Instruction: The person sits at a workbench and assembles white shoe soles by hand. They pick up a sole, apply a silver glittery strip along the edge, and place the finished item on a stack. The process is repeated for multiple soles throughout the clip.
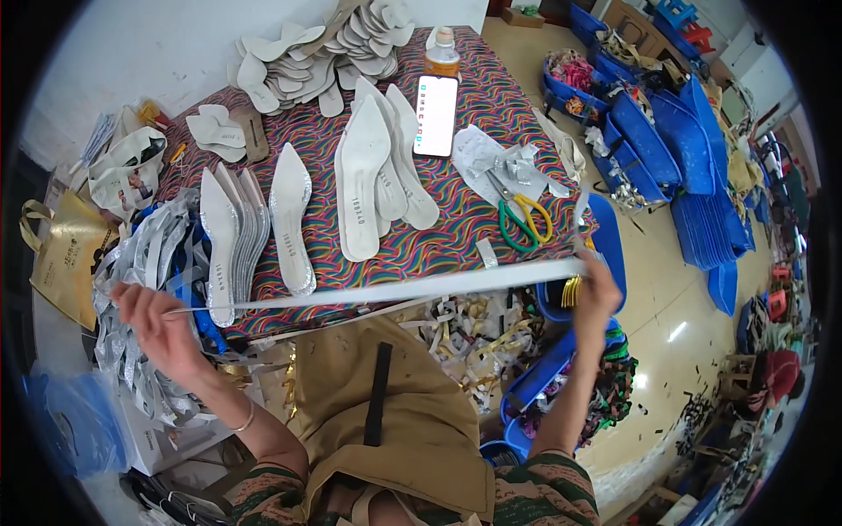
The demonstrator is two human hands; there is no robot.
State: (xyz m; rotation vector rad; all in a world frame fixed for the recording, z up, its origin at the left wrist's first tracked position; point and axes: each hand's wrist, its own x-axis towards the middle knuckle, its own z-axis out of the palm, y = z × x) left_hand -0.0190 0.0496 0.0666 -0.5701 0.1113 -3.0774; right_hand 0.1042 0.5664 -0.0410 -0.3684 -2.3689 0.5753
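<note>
A long white-silver strip [421, 286] is stretched across the near edge of the table between my hands. My left hand [162, 329] pinches its left end, beside a hanging bundle of silver glitter strips [145, 272]. Closed round the other end is my right hand [598, 294], with a tail of the strip rising above it. Behind the strip lie pointed white insoles: a fanned row [241, 228] at the left, a single glitter-edged insole [291, 223], and an overlapping group [361, 171]. Scissors [524, 223] with green and yellow handles rest at the table's right.
More insoles are heaped [324, 61] at the back. A lit phone [436, 116] leans near a bottle [442, 57]; silver scraps [517, 167] lie beside it. Blue bins [645, 145] stand on the floor at right. Cut scraps [478, 342] fill the space below the table edge.
</note>
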